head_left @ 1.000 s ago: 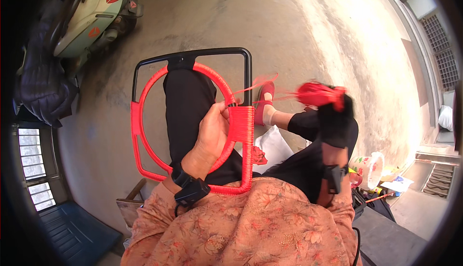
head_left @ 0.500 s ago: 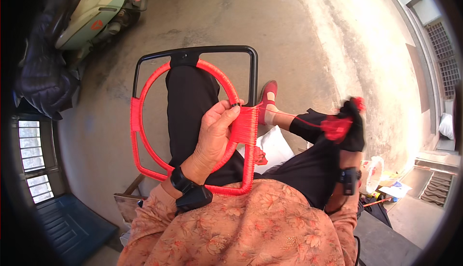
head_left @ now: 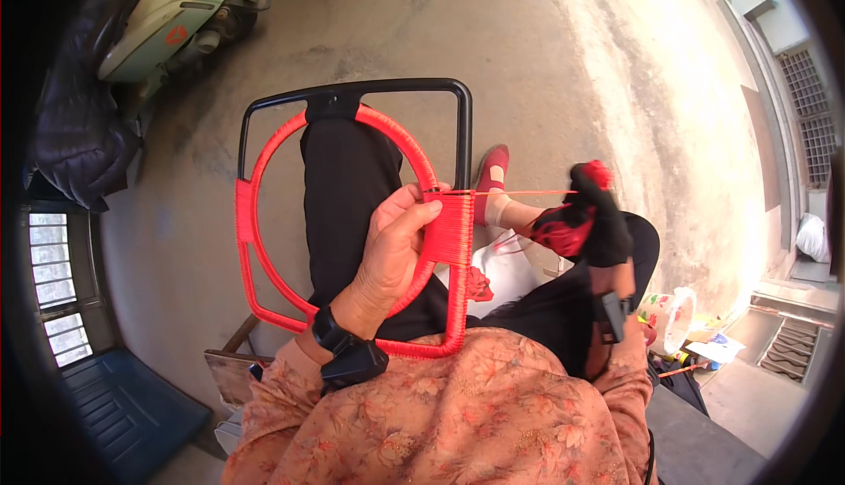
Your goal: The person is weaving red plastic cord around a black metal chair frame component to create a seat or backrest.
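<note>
Across my lap lies a frame (head_left: 456,327), a rounded rectangle with a ring inside it, mostly wrapped in red cord; its far bar is bare black. My left hand (head_left: 398,231) grips the ring on its right side, thumb beside a band of cord windings (head_left: 454,230) that joins ring and outer bar. From that band a taut red strand (head_left: 524,192) runs right to my right hand (head_left: 598,216), which wears a black and red glove. The right hand is closed around the red cord, slightly blurred; its fingertips are hard to make out.
A white sheet or bag (head_left: 506,278) with a red bundle (head_left: 478,285) lies between my legs. A light-coloured scooter (head_left: 163,32) stands at the far left, a blue chair seat (head_left: 132,415) at the near left. On the right are a clear plastic tub (head_left: 673,322) and a metal grate (head_left: 797,349).
My right hand has moved left, nearer the frame, and the strand now runs almost level from the band. My left hand keeps its hold, and the frame has barely shifted.
</note>
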A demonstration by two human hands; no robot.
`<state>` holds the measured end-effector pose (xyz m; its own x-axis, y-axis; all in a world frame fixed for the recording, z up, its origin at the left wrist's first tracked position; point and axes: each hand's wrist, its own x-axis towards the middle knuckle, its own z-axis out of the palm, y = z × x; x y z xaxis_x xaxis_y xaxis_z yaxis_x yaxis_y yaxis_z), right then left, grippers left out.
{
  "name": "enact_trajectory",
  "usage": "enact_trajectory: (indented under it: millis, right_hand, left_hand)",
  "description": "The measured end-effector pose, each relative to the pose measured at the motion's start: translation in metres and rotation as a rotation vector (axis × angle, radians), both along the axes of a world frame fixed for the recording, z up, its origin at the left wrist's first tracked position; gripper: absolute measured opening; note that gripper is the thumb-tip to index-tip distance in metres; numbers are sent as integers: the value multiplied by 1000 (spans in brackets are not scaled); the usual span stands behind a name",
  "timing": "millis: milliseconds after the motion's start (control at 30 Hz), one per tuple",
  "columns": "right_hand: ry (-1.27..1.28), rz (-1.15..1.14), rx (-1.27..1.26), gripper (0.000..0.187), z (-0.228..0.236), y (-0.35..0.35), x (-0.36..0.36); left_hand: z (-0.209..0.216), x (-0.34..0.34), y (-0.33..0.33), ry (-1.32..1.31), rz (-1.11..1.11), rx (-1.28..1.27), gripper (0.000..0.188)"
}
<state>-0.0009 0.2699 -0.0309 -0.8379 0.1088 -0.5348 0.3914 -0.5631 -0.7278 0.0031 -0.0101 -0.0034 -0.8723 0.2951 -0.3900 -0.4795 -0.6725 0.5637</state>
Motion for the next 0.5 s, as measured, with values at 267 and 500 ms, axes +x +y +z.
enact_trajectory:
  millis: [267,500]
  right_hand:
    - [107,206,540,29,35,-17,-7]
    - [25,744,264,29,27,-76,-4]
  left_hand:
    - [-5,1,3,11,-3,5,16]
    - [-6,2,5,43,-9,-43,16]
